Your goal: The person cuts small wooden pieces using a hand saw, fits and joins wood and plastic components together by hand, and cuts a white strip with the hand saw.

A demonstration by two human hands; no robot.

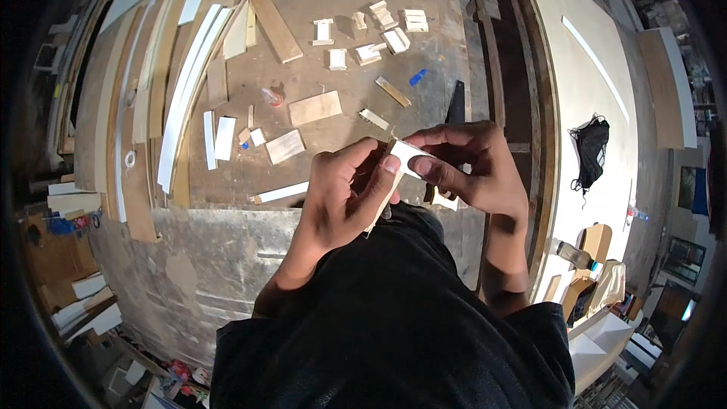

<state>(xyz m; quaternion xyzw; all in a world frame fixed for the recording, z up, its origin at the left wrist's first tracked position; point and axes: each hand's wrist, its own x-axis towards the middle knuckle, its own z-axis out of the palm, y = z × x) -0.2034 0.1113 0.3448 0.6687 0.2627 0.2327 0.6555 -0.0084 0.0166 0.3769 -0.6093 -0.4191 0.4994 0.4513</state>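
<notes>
Close to my chest, both hands hold a small wooden piece with a white face [407, 157]. My left hand [344, 193] is closed round its left side, the thumb pressed on its edge, and a pale wood strip runs down below that thumb. My right hand [473, 170] pinches the white face's right end between thumb and fingers. Part of the piece is hidden behind the fingers. Just beyond it lies a small wood block [373, 119] on the brown work surface [333, 151]. Another small wooden part [441, 198] shows below my right hand.
Several small wooden assemblies [367, 54] stand farther out. Flat boards [315, 107] and long strips [198, 83] lie to the left. A dark saw [455, 102] is beyond my right hand. At right are a black mesh item [590, 153] and a bottle [575, 255].
</notes>
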